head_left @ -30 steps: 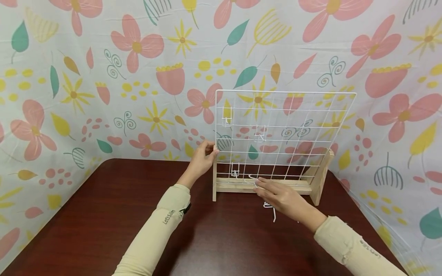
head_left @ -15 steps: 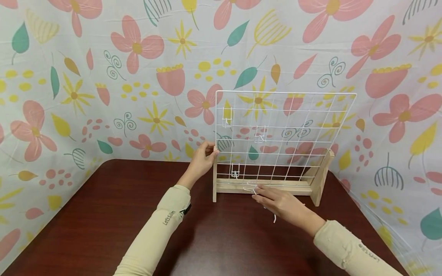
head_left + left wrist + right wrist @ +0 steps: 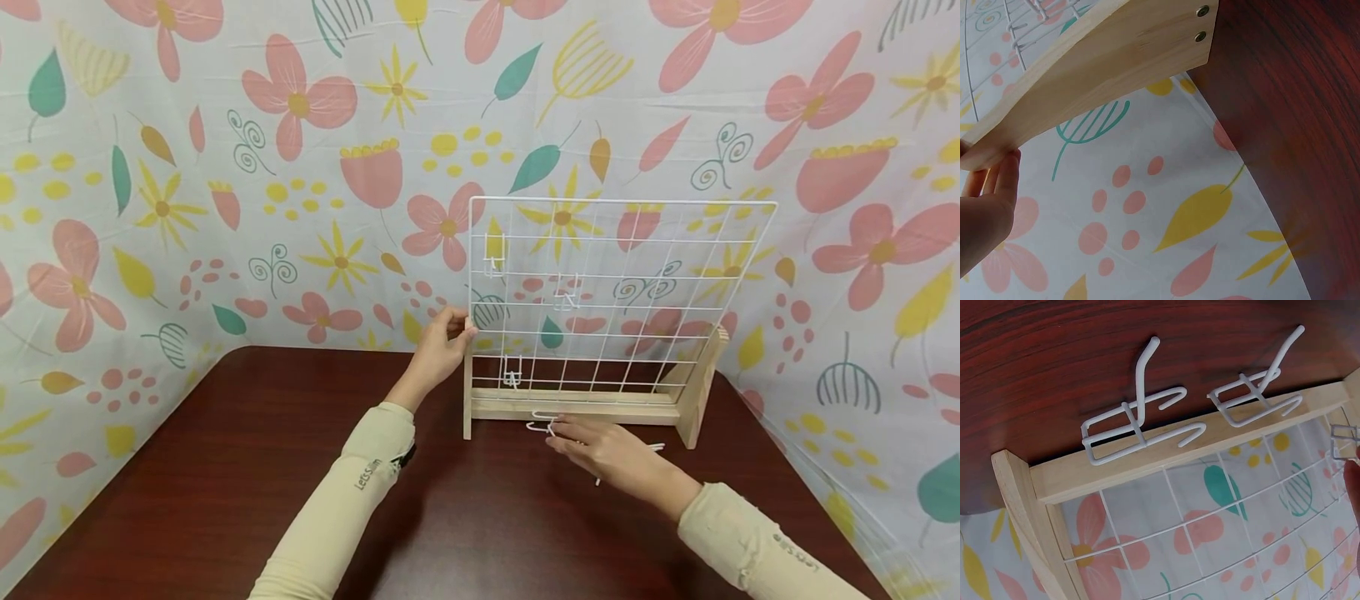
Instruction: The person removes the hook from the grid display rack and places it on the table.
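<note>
A white wire grid panel point(image 3: 622, 304) stands upright in a pale wooden stand point(image 3: 573, 410). My left hand point(image 3: 442, 343) pinches the stand's left side piece near its top; the left wrist view shows fingers point(image 3: 1005, 178) against that wood point(image 3: 1104, 72). Low in front of the stand's crossbar, my right hand point(image 3: 611, 454) pinches a white wire hook point(image 3: 542, 423) whose prongs point left. Three hooks hang on the grid: an upper-left hook point(image 3: 493, 265), a middle hook point(image 3: 567, 298) and a lower-left hook point(image 3: 512, 377).
Two more white hooks, a nearer hook point(image 3: 1138, 422) and a second hook point(image 3: 1254, 394), lie on the dark red-brown table point(image 3: 225, 467) in front of the stand, partly hidden by my right hand in the head view. A flowered cloth point(image 3: 187, 167) hangs close behind the grid.
My right hand has lowered the hook from in front of the grid's bottom to below the crossbar, and the hook's prongs have tilted. My left hand stays on the stand.
</note>
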A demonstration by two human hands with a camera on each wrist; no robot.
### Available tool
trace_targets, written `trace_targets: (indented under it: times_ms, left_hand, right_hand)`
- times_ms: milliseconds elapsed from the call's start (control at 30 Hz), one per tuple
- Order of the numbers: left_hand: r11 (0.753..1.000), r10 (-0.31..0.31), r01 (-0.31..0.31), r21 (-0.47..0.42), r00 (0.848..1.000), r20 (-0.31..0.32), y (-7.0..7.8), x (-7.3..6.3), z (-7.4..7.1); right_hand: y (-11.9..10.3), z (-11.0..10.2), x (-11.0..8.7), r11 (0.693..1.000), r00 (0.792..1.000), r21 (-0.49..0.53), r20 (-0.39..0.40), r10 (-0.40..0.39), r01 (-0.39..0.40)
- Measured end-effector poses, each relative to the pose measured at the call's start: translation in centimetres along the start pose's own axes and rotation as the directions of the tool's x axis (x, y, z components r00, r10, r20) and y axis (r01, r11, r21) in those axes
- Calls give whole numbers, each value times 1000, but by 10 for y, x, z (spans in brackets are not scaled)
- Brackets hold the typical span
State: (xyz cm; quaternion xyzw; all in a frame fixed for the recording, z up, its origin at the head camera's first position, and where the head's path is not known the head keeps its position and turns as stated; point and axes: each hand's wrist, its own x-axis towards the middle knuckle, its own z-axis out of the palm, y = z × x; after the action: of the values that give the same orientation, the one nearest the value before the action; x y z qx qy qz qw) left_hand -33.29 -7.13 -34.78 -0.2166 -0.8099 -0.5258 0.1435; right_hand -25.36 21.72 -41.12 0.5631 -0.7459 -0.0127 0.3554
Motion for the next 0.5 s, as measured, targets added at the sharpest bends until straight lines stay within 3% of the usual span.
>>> trace_targets:
  times_ms: [233, 500]
  left_hand:
    - [1000, -3, 3, 9, 1000, 2, 0, 1, 0]
    - [1000, -9, 9, 10, 1000, 2, -1, 0, 0]
  right_hand:
    - [-2, 1, -1, 1000, 996, -12, 87, -17, 18]
    - [-4, 7, -4, 999, 993, -25, 113, -23, 26]
